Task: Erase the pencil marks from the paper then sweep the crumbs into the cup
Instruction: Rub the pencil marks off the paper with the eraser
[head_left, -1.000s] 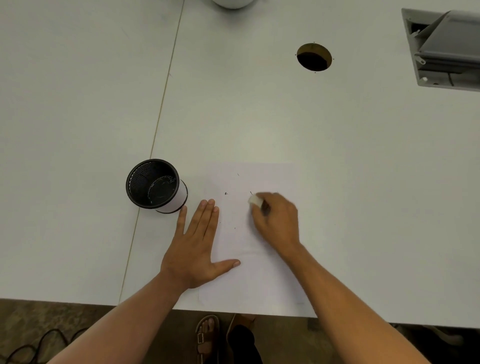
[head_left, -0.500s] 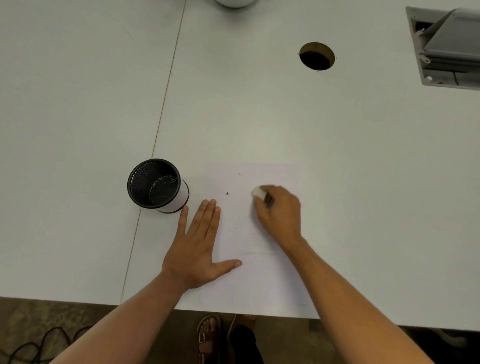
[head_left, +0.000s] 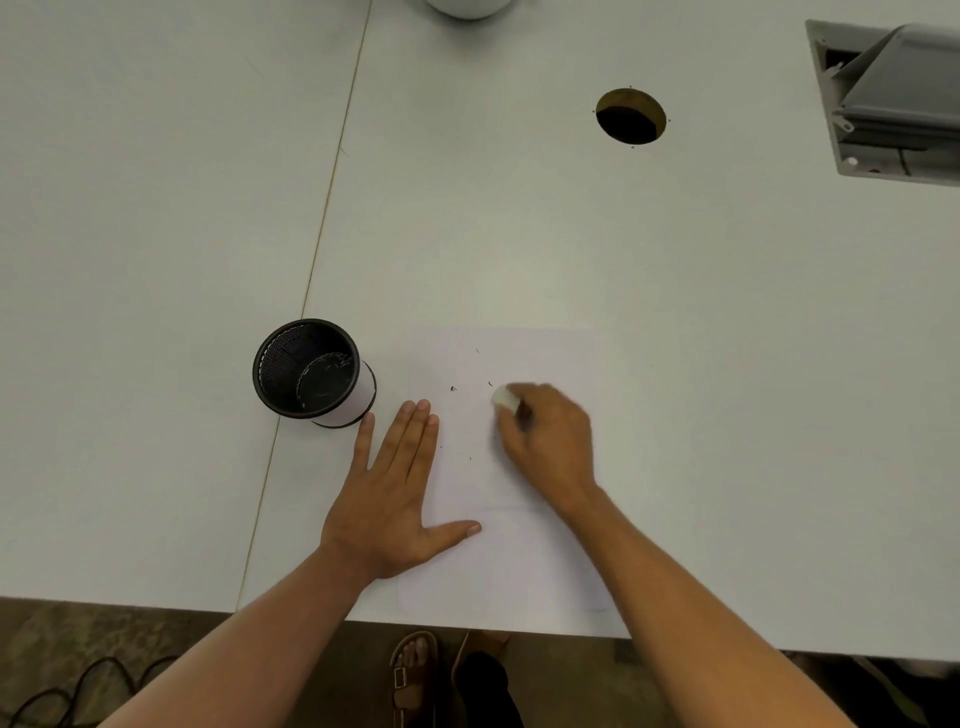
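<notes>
A white sheet of paper (head_left: 540, 358) lies on the table near its front edge. My left hand (head_left: 397, 499) rests flat on the sheet's left side with fingers spread. My right hand (head_left: 550, 441) grips a white eraser (head_left: 505, 399) and presses it on the middle of the paper. Small dark crumbs (head_left: 453, 388) lie scattered on the sheet to the left of the eraser and above it. A black mesh cup (head_left: 310, 370) with a white band stands upright just left of the paper, beyond my left fingertips.
The white table (head_left: 156, 260) has a seam running up from its front edge past the cup. A round cable hole (head_left: 630, 115) sits far back right, a grey hinged box (head_left: 888, 98) at the far right edge, a white object (head_left: 470, 6) at the top.
My right hand with the eraser has slid back and forth over the middle of the paper, ending slightly nearer and to the left. More crumbs show on the sheet. The left hand has stayed put.
</notes>
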